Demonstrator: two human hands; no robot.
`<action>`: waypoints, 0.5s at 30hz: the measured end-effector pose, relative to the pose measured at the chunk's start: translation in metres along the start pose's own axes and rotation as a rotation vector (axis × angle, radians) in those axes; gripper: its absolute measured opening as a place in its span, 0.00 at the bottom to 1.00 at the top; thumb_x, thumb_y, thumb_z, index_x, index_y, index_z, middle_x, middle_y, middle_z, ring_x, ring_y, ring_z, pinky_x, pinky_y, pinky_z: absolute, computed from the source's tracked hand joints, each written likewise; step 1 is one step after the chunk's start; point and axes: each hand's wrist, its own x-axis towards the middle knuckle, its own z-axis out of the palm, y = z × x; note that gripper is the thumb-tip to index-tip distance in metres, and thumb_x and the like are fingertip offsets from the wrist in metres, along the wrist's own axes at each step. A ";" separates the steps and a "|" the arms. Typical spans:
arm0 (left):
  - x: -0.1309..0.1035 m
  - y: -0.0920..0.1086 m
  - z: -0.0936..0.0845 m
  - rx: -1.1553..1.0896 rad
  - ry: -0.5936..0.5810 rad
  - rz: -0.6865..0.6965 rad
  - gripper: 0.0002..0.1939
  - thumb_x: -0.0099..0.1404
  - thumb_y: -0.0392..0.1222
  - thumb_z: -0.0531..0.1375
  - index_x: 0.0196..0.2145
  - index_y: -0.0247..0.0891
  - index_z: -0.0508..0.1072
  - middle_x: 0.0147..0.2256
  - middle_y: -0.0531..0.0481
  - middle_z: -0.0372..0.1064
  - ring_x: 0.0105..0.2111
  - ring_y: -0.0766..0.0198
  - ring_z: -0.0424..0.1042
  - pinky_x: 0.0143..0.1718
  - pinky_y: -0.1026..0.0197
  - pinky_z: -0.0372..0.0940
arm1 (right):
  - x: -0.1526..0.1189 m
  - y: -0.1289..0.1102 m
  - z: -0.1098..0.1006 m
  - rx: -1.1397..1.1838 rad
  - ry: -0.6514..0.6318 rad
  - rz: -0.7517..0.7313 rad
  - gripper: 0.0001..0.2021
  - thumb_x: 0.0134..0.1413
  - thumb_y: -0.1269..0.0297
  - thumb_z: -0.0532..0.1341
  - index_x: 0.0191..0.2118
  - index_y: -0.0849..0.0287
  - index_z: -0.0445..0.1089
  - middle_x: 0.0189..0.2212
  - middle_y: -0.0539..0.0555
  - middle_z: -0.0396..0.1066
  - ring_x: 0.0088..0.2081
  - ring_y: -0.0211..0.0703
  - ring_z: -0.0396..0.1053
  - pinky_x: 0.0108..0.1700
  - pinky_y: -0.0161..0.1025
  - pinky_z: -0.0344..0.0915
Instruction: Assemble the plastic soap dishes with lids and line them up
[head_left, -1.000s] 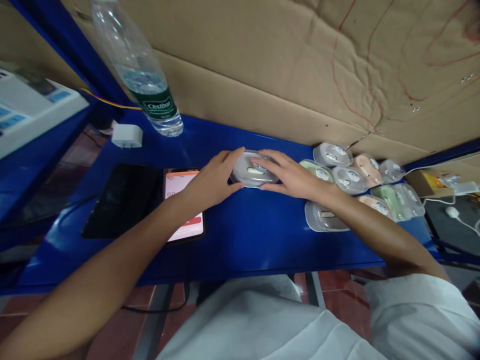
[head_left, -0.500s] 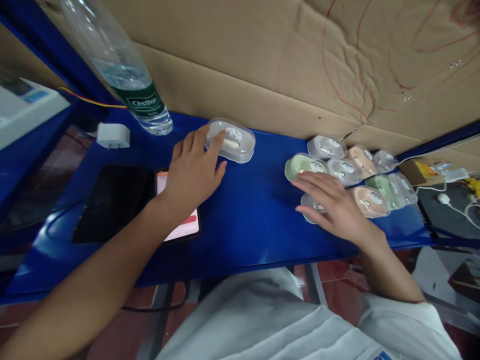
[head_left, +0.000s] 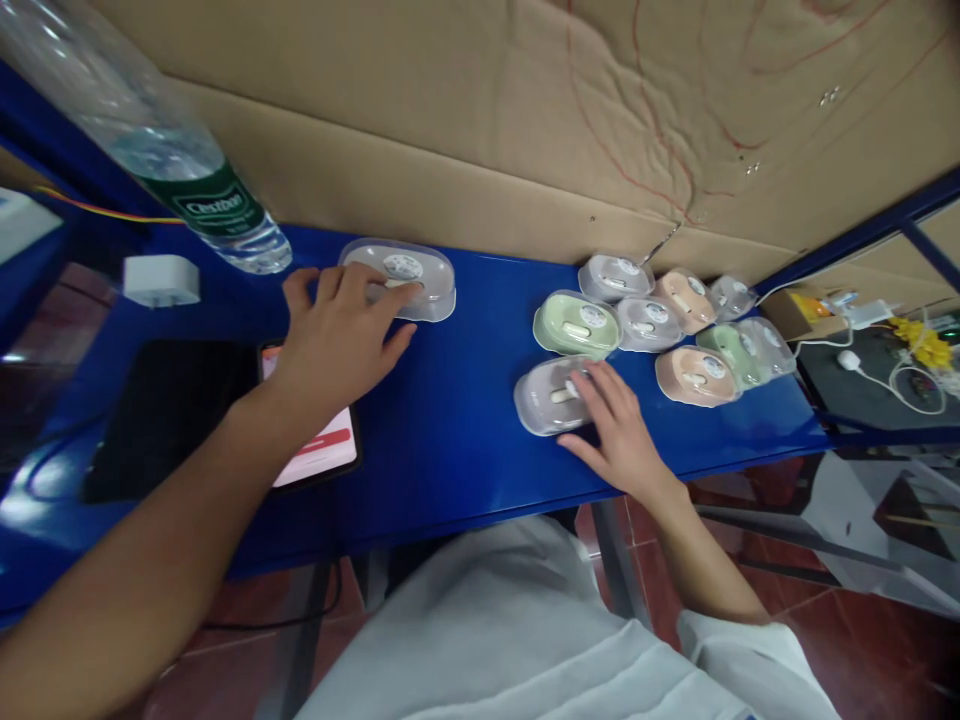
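My left hand (head_left: 341, 330) rests with spread fingers over the near left part of a clear-lidded grey case (head_left: 427, 285) by the cardboard wall. The fingertips lie on its lid. My right hand (head_left: 619, 425) has its fingertips on the right end of another grey case (head_left: 536, 398) near the middle of the blue table, thumb apart at its near side. Just behind that case sits a green case (head_left: 574, 325). Further right stand several more cases in grey, green and peach, among them a peach case (head_left: 694, 377).
A water bottle (head_left: 217, 205) stands at the left back beside a white charger (head_left: 161, 280). A lit phone (head_left: 322, 450) lies partly under my left forearm, next to a black flat object (head_left: 165, 410). Cables and an open cardboard box (head_left: 799, 312) are at the far right.
The view has shifted right. The grey case under my right hand has moved left, out from beside the peach case, to in front of the green one. My left hand stays at its case.
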 end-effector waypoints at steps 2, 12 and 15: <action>0.002 0.001 -0.001 0.064 -0.005 0.009 0.23 0.79 0.48 0.51 0.65 0.43 0.72 0.63 0.35 0.67 0.63 0.33 0.67 0.67 0.26 0.55 | 0.017 -0.020 0.003 -0.019 -0.098 -0.117 0.40 0.74 0.43 0.60 0.81 0.53 0.48 0.77 0.68 0.55 0.78 0.67 0.50 0.74 0.68 0.58; 0.007 -0.006 0.004 0.057 -0.024 0.035 0.22 0.76 0.45 0.56 0.65 0.50 0.74 0.67 0.39 0.67 0.66 0.38 0.67 0.63 0.35 0.64 | 0.131 -0.028 -0.002 0.031 -0.257 -0.461 0.32 0.69 0.46 0.68 0.71 0.56 0.70 0.67 0.65 0.71 0.65 0.64 0.70 0.66 0.59 0.68; 0.007 -0.006 0.000 0.051 -0.043 0.027 0.22 0.78 0.45 0.53 0.65 0.53 0.73 0.67 0.42 0.69 0.66 0.40 0.68 0.60 0.38 0.67 | 0.141 -0.022 0.007 0.077 -0.227 -0.400 0.29 0.73 0.44 0.63 0.68 0.58 0.73 0.63 0.64 0.75 0.61 0.61 0.73 0.63 0.57 0.69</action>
